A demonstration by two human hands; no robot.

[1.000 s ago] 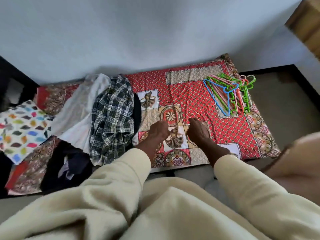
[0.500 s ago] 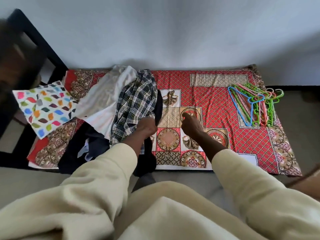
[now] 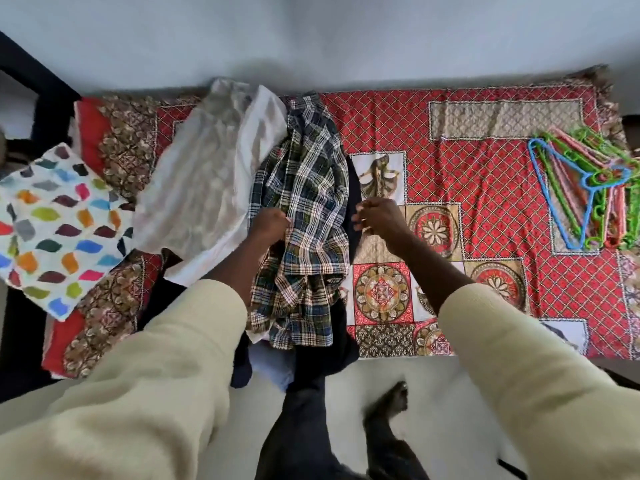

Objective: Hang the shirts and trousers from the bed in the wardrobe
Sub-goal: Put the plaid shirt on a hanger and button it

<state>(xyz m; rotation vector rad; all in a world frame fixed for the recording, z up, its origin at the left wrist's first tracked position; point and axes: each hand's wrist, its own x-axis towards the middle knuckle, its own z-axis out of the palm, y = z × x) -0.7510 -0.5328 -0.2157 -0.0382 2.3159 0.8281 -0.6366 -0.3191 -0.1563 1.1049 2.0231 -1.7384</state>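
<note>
Gripping the plaid shirt (image 3: 308, 216), left hand (image 3: 268, 225); no readable writing.

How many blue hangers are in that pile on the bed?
1 shows: the blue hanger lies on top of the pile of green and pink hangers at the right end of the bed. Others could be hidden under the pile.

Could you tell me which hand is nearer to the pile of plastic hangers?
Right. The right hand is mid-bed, well short of the hangers; the left hand sits farther away on the plaid shirt.
</note>
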